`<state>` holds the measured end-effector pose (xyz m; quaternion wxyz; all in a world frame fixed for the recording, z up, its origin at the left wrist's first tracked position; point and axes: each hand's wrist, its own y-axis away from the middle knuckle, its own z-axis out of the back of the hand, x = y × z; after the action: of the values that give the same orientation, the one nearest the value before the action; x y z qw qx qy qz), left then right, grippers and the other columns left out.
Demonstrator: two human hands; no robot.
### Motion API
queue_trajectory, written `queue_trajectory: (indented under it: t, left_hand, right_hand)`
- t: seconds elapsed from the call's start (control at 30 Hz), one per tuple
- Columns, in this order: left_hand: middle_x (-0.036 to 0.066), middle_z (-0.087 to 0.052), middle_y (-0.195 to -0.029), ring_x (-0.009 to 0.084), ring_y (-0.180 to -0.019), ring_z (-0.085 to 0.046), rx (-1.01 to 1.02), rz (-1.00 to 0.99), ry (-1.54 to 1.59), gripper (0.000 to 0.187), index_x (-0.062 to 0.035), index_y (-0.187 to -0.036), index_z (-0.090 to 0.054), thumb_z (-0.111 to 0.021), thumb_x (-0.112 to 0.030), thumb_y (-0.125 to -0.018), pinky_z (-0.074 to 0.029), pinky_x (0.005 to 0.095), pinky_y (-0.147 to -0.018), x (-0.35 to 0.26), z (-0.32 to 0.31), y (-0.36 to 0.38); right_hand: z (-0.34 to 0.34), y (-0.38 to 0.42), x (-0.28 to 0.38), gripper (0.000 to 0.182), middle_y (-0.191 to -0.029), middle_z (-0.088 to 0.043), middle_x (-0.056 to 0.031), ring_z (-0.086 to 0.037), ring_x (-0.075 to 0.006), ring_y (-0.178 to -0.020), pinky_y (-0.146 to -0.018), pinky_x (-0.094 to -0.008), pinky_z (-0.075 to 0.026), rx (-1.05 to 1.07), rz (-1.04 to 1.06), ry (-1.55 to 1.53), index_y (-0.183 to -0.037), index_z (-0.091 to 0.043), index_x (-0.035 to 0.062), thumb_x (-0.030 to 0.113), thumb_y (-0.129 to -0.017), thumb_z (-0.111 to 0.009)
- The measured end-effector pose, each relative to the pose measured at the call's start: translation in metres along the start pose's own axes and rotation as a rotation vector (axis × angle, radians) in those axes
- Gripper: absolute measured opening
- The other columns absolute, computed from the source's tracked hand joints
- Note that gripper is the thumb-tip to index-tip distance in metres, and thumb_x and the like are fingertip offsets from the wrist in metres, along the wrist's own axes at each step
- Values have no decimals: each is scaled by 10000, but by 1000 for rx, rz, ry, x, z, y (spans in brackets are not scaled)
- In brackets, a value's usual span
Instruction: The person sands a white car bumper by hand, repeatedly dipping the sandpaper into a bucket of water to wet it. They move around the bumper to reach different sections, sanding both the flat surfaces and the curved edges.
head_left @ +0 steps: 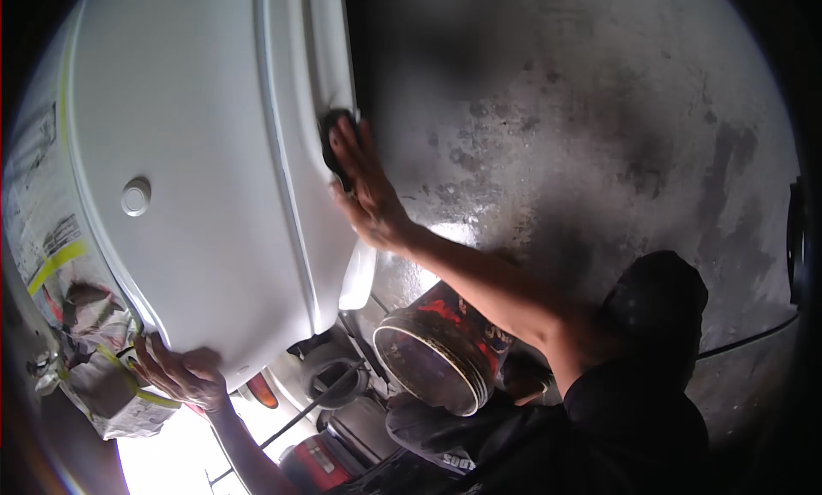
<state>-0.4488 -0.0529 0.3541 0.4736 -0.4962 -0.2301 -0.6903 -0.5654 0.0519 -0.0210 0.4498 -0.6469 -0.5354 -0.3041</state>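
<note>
A large pale grey-white panel (193,178) with a small round cap (135,197) fills the left and centre. My right hand (368,182) presses a dark pad (332,144) against the panel's right edge, with its fingers laid over the pad. At the lower left, my left hand (181,377) rests at the panel's bottom corner. Its fingers are apart, and nothing shows in it.
Masking paper with yellow tape (58,266) borders the panel's left side. Below the right forearm lies a tilted, paint-stained bucket (441,349). A red and black object (317,465) is at the bottom. The stained grey floor (556,169) spreads across the right.
</note>
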Motion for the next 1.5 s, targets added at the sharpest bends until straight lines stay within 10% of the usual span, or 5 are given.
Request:
queue_trajectory:
  t: [0.5, 0.63, 1.1, 1.3, 1.5]
  left_hand:
    - [258, -616, -1407, 444, -1295, -604, 7, 2, -7, 594, -28, -1411, -619, -247, -374, -1102, -423, 635, -1121, 5, 3, 0]
    - [253, -623, -1400, 436, -1307, -609, -19, -12, 26, 572, -36, -1402, -629, -266, -348, -1088, -410, 627, -1149, 0, 2, -4]
    - [249, -565, -1455, 424, -1399, -528, 50, 62, 56, 597, -59, -1408, -604, -246, -428, -1105, -301, 640, -1233, 3, 4, 0]
    - [255, -582, -1447, 427, -1360, -569, 57, 42, 3, 605, -64, -1397, -625, -216, -389, -1092, -366, 625, -1194, 6, 5, 1]
    - [246, -580, -1454, 425, -1376, -560, 46, 38, 0, 591, -62, -1421, -611, -228, -372, -1095, -349, 637, -1201, 5, 4, -1]
  right_hand:
    - [13, -44, 13, 626, -1748, -216, -177, -54, -479, -1615, -1259, -668, -107, -48, -74, 135, -1610, -367, -27, 338, -1118, -492]
    - [38, -175, -22, 408, -1573, -504, -240, -398, -635, -1402, -1146, -681, -309, -206, 79, 301, -1402, -624, 53, 315, -1130, -469]
    - [56, -238, -20, 416, -1402, -646, -254, -536, -383, -1402, -1255, -573, -287, -287, 227, 422, -1321, -651, -74, 255, -1114, -503]
    - [51, -119, -5, 563, -1748, -224, -152, -186, -501, -1586, -1214, -705, -228, 14, 37, 684, -1569, -459, -15, 198, -1061, -574]
    - [91, -273, -41, 567, -1519, -547, -149, -474, -552, -1364, -1053, -652, -413, -225, 354, 909, -1473, -552, 6, 183, -951, -685]
